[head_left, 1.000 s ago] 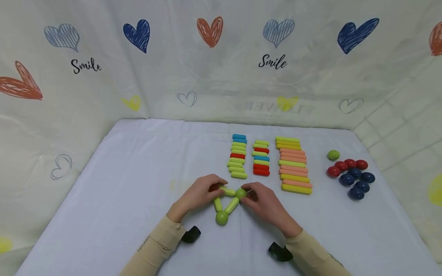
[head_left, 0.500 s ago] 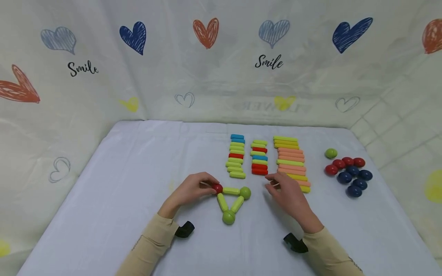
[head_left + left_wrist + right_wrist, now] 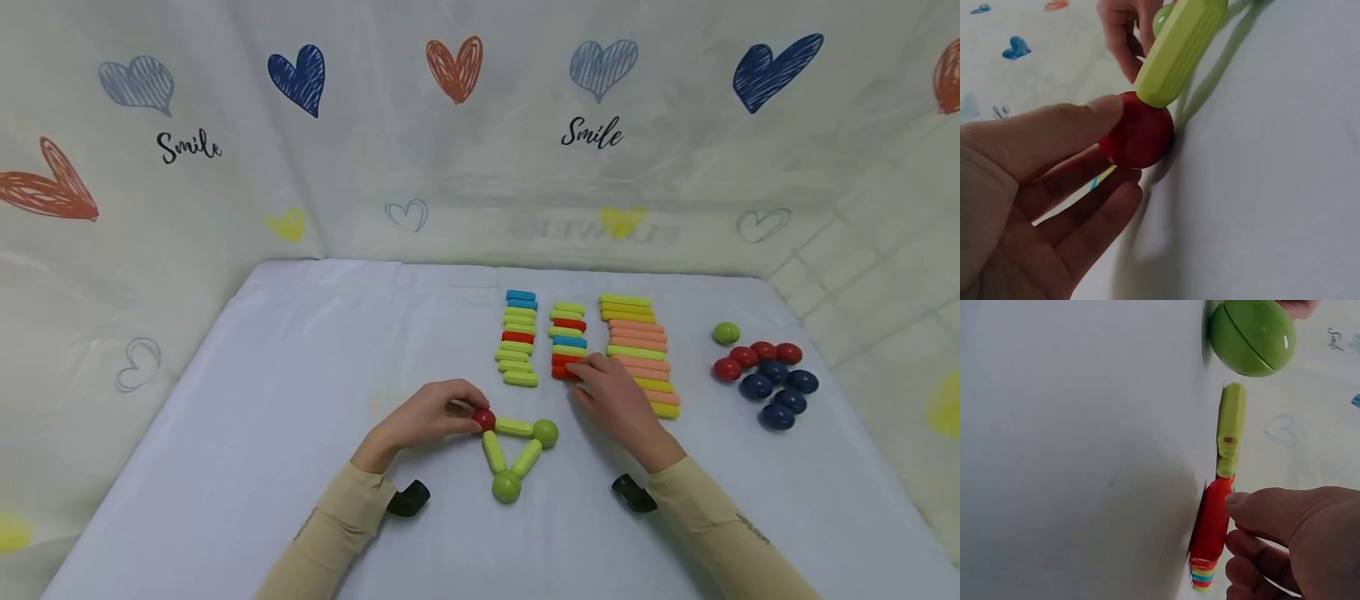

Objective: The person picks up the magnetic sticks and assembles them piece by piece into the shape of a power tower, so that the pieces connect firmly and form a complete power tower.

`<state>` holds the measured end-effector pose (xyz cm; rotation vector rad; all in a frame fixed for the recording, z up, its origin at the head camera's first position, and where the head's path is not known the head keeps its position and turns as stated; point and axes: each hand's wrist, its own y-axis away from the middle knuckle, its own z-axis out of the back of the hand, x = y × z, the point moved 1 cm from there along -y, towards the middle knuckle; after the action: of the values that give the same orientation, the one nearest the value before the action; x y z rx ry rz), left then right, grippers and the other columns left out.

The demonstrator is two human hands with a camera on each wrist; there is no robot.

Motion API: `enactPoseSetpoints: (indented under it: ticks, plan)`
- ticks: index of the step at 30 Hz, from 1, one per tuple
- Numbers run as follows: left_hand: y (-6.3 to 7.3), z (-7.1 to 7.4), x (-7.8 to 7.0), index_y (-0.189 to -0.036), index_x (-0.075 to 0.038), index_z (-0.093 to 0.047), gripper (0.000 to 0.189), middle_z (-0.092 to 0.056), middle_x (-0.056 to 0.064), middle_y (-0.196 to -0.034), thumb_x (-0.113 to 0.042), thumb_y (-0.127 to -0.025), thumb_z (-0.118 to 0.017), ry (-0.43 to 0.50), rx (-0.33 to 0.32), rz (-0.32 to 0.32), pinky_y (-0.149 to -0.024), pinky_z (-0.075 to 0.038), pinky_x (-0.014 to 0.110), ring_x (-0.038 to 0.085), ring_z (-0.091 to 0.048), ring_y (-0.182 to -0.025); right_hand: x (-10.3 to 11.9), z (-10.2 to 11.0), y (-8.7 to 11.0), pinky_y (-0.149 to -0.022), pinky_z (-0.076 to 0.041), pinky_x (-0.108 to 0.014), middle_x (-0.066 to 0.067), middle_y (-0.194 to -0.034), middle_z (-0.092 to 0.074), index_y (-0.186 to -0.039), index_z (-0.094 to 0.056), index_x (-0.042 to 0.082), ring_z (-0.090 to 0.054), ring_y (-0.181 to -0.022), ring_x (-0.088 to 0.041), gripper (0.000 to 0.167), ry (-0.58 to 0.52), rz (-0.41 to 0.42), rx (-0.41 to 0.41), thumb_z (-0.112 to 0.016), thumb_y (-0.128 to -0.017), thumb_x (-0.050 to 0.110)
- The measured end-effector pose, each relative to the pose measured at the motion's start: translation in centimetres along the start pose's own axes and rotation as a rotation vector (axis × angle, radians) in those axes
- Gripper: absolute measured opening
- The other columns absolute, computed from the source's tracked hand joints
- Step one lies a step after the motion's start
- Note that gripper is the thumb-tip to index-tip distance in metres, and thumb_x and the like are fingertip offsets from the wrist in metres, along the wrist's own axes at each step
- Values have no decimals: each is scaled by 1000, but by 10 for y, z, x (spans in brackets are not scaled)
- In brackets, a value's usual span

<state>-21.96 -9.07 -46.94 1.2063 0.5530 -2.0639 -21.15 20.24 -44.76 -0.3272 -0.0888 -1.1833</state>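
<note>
A triangle of yellow-green sticks (image 3: pixel 513 427) lies on the table, with a green ball (image 3: pixel 545 432) at its right corner and another green ball (image 3: pixel 506 487) at its near corner. At the left corner is a red ball (image 3: pixel 485 420), which my left hand (image 3: pixel 427 413) pinches between thumb and fingers. In the left wrist view, one yellow-green stick (image 3: pixel 1179 56) meets that ball. My right hand (image 3: pixel 618 408) has its thumb and fingertips on the nearest red stick (image 3: pixel 1212 515) of the middle row. Part of this stick is hidden by the fingers in the head view.
Left of that row is a column of short blue, yellow-green and red sticks (image 3: pixel 517 337). To its right lie longer yellow and salmon sticks (image 3: pixel 637 337), partly covered by my right hand. Farther right are several blue balls (image 3: pixel 776 417), red balls (image 3: pixel 726 369) and a green ball (image 3: pixel 726 333).
My right hand has let go of the triangle's right green ball and moved right and away to the red stick. My left hand keeps the red ball; the triangle has shifted slightly right.
</note>
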Motion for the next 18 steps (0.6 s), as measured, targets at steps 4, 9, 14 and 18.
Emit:
enactPoseSetpoints:
  ticks: [4,9,14,18]
  plan:
    - [-1,-1,0,-112,-15,-67,27,-66,-9,-107,-13,-87,-75,-8,0,9,-90,-52,25,7,-62,-99,2,-4,-4,-74,-53,-37,-9,-96,-60,-104,-72,5,-54,-88,-26,28,-9,-17,8,-82,-79,12]
    - [1,2,3,-110,-17,-68,26,-66,-10,-106,-14,-86,-76,-4,-24,38,-89,-52,25,8,-62,-97,4,-5,-5,-77,-54,-37,-7,-97,-66,-102,-69,7,-56,-89,-25,29,-14,-20,54,-83,-78,13]
    - [4,11,10,-111,-17,-69,26,-67,-5,-109,-16,-87,-75,47,-42,74,-89,-53,27,11,-64,-98,9,5,-4,-78,-57,-34,-4,-103,-67,-114,-69,8,-62,-91,-20,32,-306,-4,91,-78,-84,14]
    - [7,19,14,-112,-18,-69,24,-67,-4,-109,-15,-88,-74,65,-65,129,-88,-53,27,12,-64,-98,17,12,-2,-82,-57,-30,-1,-107,-66,-116,-66,11,-64,-98,-18,28,-662,-2,170,-72,-90,15]
